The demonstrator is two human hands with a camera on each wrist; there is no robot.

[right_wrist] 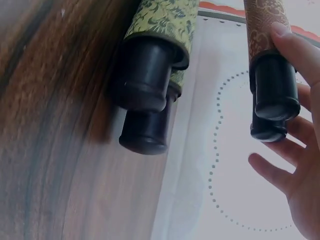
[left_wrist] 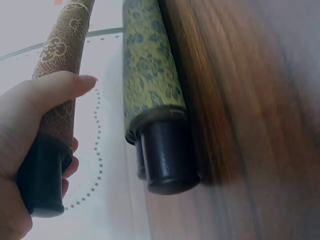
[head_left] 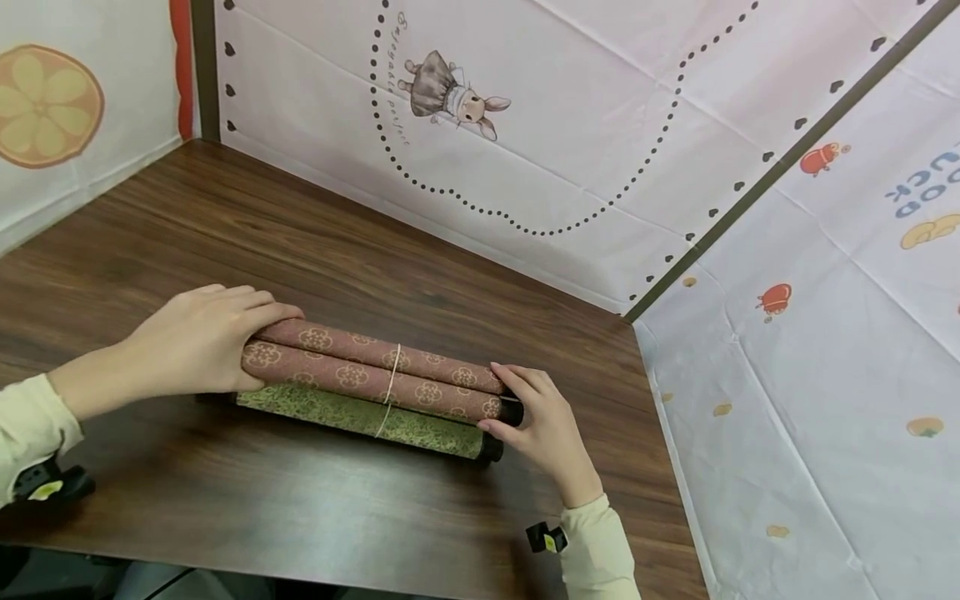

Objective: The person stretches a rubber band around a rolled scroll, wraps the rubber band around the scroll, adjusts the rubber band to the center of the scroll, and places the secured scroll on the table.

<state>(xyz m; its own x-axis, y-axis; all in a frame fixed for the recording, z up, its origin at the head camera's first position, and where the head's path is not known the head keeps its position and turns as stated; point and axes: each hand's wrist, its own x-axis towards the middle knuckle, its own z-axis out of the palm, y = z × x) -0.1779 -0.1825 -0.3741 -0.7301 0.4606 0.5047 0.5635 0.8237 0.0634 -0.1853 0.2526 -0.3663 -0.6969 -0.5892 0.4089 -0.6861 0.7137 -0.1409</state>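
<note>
Both hands hold a reddish-brown hanging scroll (head_left: pixel 352 377) with gold flower patterns, rolled from both ends into two parallel rolls and tied with a white string. My left hand (head_left: pixel 206 340) grips its left end, thumb along the near roll. At the other end my right hand (head_left: pixel 546 429) pinches it between thumb and fingers, beside the black end knobs (right_wrist: pixel 276 90). Beneath lies a second scroll, green-yellow (head_left: pixel 352 415), also string-tied with black knobs (left_wrist: pixel 167 155), on the wooden table (head_left: pixel 315 500). In both wrist views, a gap shows between the two scrolls. The red one partly hides the green one from above.
Printed white cloth panels wall the table at the back (head_left: pixel 570 108), left (head_left: pixel 135 75) and right (head_left: pixel 825 350). The table's front edge (head_left: pixel 225 568) runs along the bottom of the head view.
</note>
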